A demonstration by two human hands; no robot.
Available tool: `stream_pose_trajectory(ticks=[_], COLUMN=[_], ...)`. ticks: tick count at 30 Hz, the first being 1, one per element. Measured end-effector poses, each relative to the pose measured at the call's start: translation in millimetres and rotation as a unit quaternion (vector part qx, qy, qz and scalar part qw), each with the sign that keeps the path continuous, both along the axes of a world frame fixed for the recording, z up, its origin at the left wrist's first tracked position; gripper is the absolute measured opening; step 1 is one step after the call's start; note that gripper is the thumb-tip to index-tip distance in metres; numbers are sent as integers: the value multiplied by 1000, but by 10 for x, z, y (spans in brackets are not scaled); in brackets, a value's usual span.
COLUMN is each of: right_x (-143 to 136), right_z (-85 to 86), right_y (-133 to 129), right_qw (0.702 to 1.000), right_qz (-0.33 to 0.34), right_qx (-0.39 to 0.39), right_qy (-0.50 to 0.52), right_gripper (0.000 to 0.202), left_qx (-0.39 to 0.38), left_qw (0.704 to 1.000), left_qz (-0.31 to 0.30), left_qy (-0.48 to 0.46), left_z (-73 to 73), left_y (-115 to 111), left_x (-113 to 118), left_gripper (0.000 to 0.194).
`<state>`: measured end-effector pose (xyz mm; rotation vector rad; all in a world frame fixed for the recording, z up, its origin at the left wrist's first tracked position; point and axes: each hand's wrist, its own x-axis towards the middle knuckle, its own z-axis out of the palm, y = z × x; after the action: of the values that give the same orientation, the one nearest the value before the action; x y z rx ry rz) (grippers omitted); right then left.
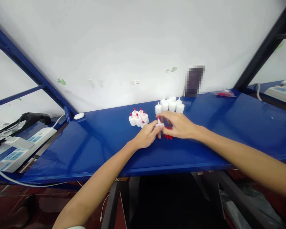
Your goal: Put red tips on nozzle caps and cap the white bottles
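Observation:
My left hand (146, 135) is wrapped round a small white dropper bottle (159, 124), held upright just above the table. A red cap (158, 118) sits on its pointed nozzle. From the other side my right hand (180, 125) curls over the bottle, its index fingertip at the red cap and its thumb lower, beside the bottle. Loose red caps (168, 137) lie in a pile under my right hand, partly hidden by it. Behind my left hand stands a group of white bottles with red caps (138, 119). Uncapped white bottles (172, 106) stand close together behind my right hand.
The blue table (105, 143) runs along a white wall (109, 47). A phone-like dark object (194, 82) leans there. A plastic bag with red contents (225, 93) lies at right; a white oval case (79, 116) and power strip (26, 148) are at left.

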<state>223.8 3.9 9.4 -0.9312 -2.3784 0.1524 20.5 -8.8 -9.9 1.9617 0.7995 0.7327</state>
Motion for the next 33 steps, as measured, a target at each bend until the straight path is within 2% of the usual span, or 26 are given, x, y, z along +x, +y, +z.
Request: stream_pose_trajectory(ticks=[4, 9, 17, 20, 22, 25, 29, 31, 33], right_x=[-35, -63, -93, -91, -93, -69, 93, 208, 306], right_z=[13, 24, -13, -53, -55, -13, 42, 45, 36], right_y=[-6, -15, -62, -46, -33, 8, 158, 253, 331], right_qw=[997, 991, 995, 995, 993, 993, 985, 978, 972], right_qz=[-19, -16, 11, 26, 30, -1, -117, -176, -211], right_qx=[50, 46, 38, 73, 106, 109, 54, 22, -23], right_qy=[-64, -126, -91, -67, -46, -51, -114, -112, -104], right_gripper=[32, 27, 21, 23, 31, 45, 44, 41, 40], left_qx=[18, 6, 22, 59, 112, 227, 383, 429, 451], left_qw=[999, 999, 999, 998, 993, 964, 891, 864, 855], left_qz=[-16, -18, -14, -1, 37, 126, 242, 263, 249], left_qy=[24, 40, 21, 1, -26, -60, -41, 3, 66], left_z=[22, 54, 55, 46, 46, 71, 138, 162, 172], left_y=[-11, -30, -19, -26, -30, -9, 98, 169, 232], left_x=[0, -2, -15, 0, 8, -21, -188, -313, -434], left_gripper=[50, 60, 52, 46, 40, 33, 28, 31, 25])
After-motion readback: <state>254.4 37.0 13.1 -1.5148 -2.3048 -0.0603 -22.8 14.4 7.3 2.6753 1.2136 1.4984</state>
